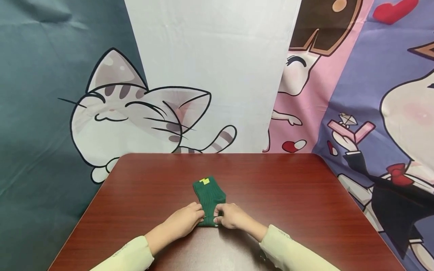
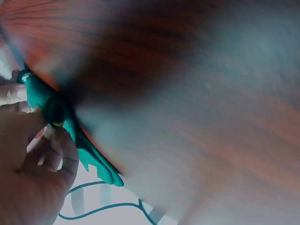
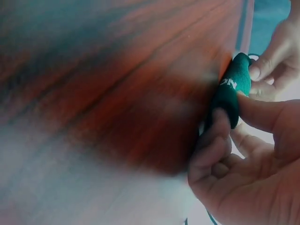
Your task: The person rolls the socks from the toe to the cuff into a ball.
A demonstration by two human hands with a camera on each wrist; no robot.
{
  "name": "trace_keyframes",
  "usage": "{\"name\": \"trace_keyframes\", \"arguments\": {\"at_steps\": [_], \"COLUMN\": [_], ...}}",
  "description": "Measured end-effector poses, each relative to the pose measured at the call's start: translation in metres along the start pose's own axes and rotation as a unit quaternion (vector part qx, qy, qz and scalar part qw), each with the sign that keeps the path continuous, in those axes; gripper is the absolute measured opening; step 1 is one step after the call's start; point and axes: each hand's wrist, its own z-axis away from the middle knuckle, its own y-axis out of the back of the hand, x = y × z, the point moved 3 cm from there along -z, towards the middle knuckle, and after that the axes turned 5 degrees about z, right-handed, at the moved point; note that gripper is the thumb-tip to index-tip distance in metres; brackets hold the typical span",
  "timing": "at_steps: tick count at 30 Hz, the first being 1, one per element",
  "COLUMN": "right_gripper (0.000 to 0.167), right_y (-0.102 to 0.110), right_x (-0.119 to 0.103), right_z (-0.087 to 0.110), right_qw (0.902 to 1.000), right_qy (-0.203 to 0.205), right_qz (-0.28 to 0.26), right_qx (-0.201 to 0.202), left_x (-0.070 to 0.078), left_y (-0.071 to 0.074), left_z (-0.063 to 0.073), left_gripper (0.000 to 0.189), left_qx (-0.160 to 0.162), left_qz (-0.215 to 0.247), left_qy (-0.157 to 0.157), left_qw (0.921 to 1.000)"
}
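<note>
A ribbed green sock (image 1: 210,194) lies on the table, its far end marked by a yellow patch (image 1: 205,181). At the near end the fabric is folded into a thick roll, and white lettering (image 3: 228,83) shows on it in the right wrist view. My left hand (image 1: 186,218) pinches the left side of this folded end between thumb and fingers. On the opposite side, my right hand (image 1: 232,216) holds the roll, thumb above and fingers curled at its edge. The left wrist view shows the sock (image 2: 82,138) stretching away beyond the left fingers.
The reddish-brown wooden table (image 1: 288,188) has rounded far corners and a glossy top. Behind it hangs a backdrop (image 1: 217,56) with a cartoon cat and cartoon figures. Pale sleeves (image 1: 130,254) cover both forearms.
</note>
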Motion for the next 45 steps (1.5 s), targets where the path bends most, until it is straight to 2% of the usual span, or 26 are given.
{"name": "trace_keyframes", "arguments": {"at_steps": [5, 9, 12, 18, 22, 28, 33, 36, 39, 42, 45], "right_gripper": [0.017, 0.021, 0.021, 0.015, 0.018, 0.034, 0.024, 0.017, 0.012, 0.011, 0.012], "right_y": [0.001, 0.001, 0.001, 0.004, 0.004, 0.000, -0.002, -0.003, -0.002, -0.002, 0.000], "right_x": [-0.001, -0.002, -0.004, -0.005, -0.005, -0.005, -0.006, -0.005, -0.003, -0.002, -0.001], "right_z": [-0.002, 0.001, 0.004, 0.013, 0.024, 0.036, 0.036, 0.035, 0.034, 0.033, 0.034], "right_qw": [0.9999, 0.9994, 0.9972, 0.9845, 0.9757, 0.9688, 0.9641, 0.9609, 0.9629, 0.9699, 0.9768], "right_qy": [0.010, 0.027, 0.054, 0.121, 0.162, 0.178, 0.185, 0.198, 0.197, 0.178, 0.157], "right_qz": [0.011, 0.003, 0.004, 0.059, 0.107, 0.154, 0.165, 0.163, 0.152, 0.136, 0.118], "right_qx": [0.004, 0.023, 0.051, 0.112, 0.101, 0.077, 0.094, 0.106, 0.105, 0.095, 0.085], "left_x": [0.001, 0.000, 0.002, 0.007, 0.014, 0.022, 0.023, 0.020, 0.017, 0.017, 0.018], "left_y": [0.000, 0.001, 0.000, -0.002, -0.001, -0.002, -0.003, -0.002, -0.002, -0.003, -0.002], "left_z": [0.001, 0.003, 0.003, 0.000, -0.001, 0.001, 0.003, 0.005, 0.006, 0.006, 0.005], "left_gripper": [0.016, 0.022, 0.024, 0.016, 0.015, 0.016, 0.012, 0.013, 0.018, 0.028, 0.029], "left_qx": [-0.008, -0.035, -0.043, -0.034, -0.032, -0.027, -0.041, -0.037, -0.042, -0.050, -0.050], "left_qz": [-0.066, -0.086, -0.093, -0.070, -0.032, 0.011, 0.070, 0.090, 0.087, 0.075, 0.073], "left_qy": [-0.055, -0.065, -0.065, -0.055, -0.045, -0.018, 0.012, 0.022, 0.030, 0.040, 0.047], "left_qw": [0.9963, 0.9935, 0.9926, 0.9954, 0.9980, 0.9994, 0.9966, 0.9950, 0.9949, 0.9951, 0.9950]}}
